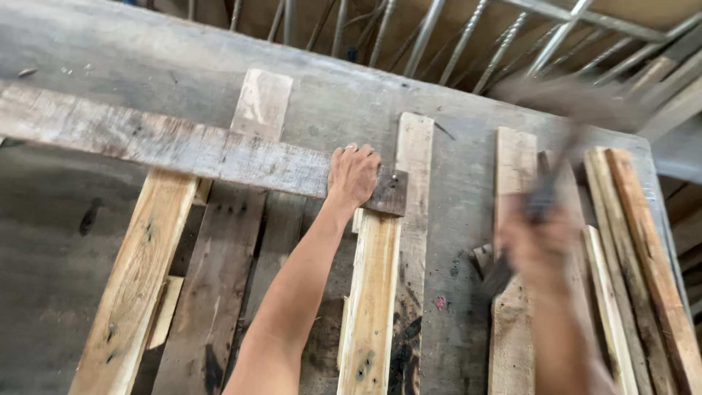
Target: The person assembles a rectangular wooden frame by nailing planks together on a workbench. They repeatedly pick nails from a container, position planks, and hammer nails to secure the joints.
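Observation:
My left hand (353,175) presses flat on the right end of a weathered grey plank (168,143) that lies crosswise over several upright wooden slats (135,285). The plank's end rests on a pale slat (371,300). My right hand (537,245) is blurred by motion and grips the dark handle of a hammer (545,192), whose head (578,99) is smeared above the table's far right. A small dark nail (395,176) seems to stand near the plank's end, beside my left fingers.
A grey worktable (453,219) carries everything. More slats (629,256) lie stacked along its right side. Steel reinforcing bars (468,36) lean beyond the far edge. A small wood offcut (482,257) sits near my right hand.

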